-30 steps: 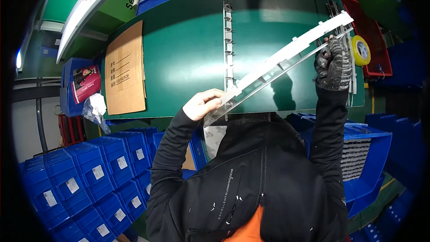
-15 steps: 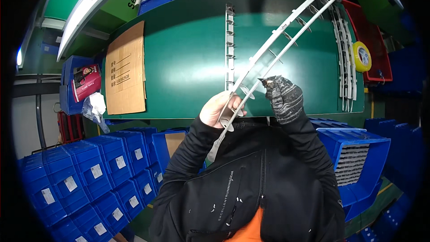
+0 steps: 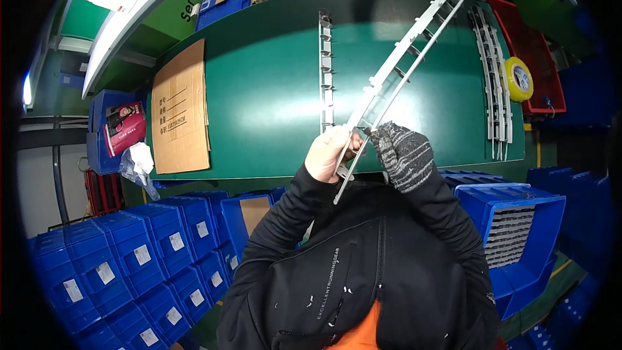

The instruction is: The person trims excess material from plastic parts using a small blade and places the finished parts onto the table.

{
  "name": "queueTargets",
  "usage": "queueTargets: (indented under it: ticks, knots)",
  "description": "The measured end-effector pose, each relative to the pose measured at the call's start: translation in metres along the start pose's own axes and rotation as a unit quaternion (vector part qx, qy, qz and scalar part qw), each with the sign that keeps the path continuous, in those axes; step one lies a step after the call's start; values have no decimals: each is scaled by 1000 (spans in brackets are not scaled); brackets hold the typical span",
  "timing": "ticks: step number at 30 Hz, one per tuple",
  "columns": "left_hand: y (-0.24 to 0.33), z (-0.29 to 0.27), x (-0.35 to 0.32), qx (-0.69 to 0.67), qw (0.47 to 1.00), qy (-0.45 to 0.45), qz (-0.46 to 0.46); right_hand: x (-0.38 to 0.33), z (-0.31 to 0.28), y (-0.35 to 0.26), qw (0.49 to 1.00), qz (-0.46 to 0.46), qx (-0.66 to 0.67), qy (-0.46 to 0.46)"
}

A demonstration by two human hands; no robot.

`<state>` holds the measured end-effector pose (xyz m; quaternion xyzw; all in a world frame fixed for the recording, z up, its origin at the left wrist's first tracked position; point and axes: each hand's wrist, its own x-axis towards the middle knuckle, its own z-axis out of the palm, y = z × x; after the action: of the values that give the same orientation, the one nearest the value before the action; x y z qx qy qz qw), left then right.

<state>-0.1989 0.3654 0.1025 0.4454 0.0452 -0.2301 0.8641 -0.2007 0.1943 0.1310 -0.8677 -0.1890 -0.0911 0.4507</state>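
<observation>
Currently, one long white frame, two rails joined by short crosspieces, is held on a slant in front of the worker. Its lower end projects past the near edge of the green table, over the dark jacket; its upper end points away and to the right, toward the far edge. Whether that upper end touches the table, I cannot tell from where I stand.

Left hand: bare, fingers closed around the lower part of the frame, narrow grip. Right hand: in a grey-and-black striped glove, fingers curled in, tips at the right-hand rail just beside the left hand. Whether these tips pinch the rail or some small piece cannot be made out.

Edges and room: a second, similar strip lies lengthwise on the table, left of the raised frame. Wide green surface shows between that strip and the flat cardboard at the left. On the other side, green surface runs from the frame to a group of strips lying side by side near the right edge. Just beside them: a yellow tape roll, then a red bin. A blue crate stands below the table's near edge, right of the worker.
</observation>
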Motion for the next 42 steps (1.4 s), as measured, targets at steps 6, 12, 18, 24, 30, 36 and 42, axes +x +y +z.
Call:
queueTargets:
  ticks: [6, 12, 18, 24, 30, 36, 42]
  knots:
    - [-8, 1, -1, 87, 993, 10, 85, -3, -2, -5, 997, 52, -37, -39]
    - [-10, 4, -4, 88, 988, 34, 120, -8, 1, -8, 989, 115, 78, -59]
    - [-16, -2, 10, 567, 744, 157, 317, -15, -13, -2, 732, 230, 590, -253]
    - [-50, -4, 18, 616, 718, 166, 278, -11, 28, 51, 857, 313, 404, 62]
    - [-70, 10, 12, 658, 722, 55, 208, -23, 61, 114, 940, 338, 36, -6]
    - [-48, -69, 39, 659, 657, 333, 151, -29, 10, 154, 937, 309, -127, 100]
    - [-61, -132, 39, 545, 764, 278, 205, -27, 8, 171, 926, 252, -280, 9]
